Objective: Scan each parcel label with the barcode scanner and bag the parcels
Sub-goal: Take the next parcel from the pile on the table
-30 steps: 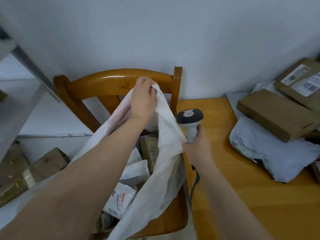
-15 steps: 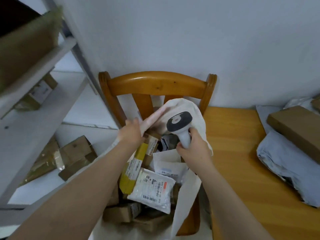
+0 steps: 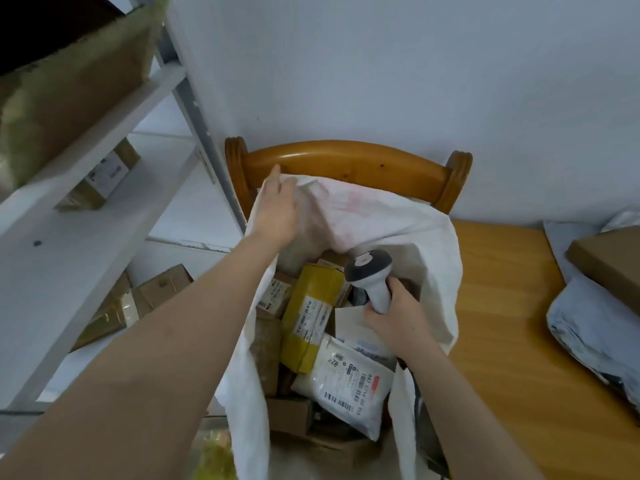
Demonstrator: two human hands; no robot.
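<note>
The barcode scanner stands head-up over the open mouth of the white bag, its handle wrapped by the curled fingers of the right hand, which grasps it firmly. Directly below and left of those fingers, inside the bag, lie parcels already dropped in: a yellow parcel whose long axis runs away from the person toward the chair back, and nearer the wrist a white mailer lying label-up. The left hand rests on the bag's far rim against the top rail of the wooden chair; its fingers drape over the cloth, and whether they pinch the rim or merely press it to the rail cannot be told from this angle. What the next move seems to turn on is the unbagged stock: a grey mailer and a brown box sit on the table, well apart to the right of the scanner-holding fingers, with bare tabletop between. The right hand is the nearer one but is occupied; the left would have to let go and cross over the bag. A white shelf holding boxes stands beyond the left forearm
</note>
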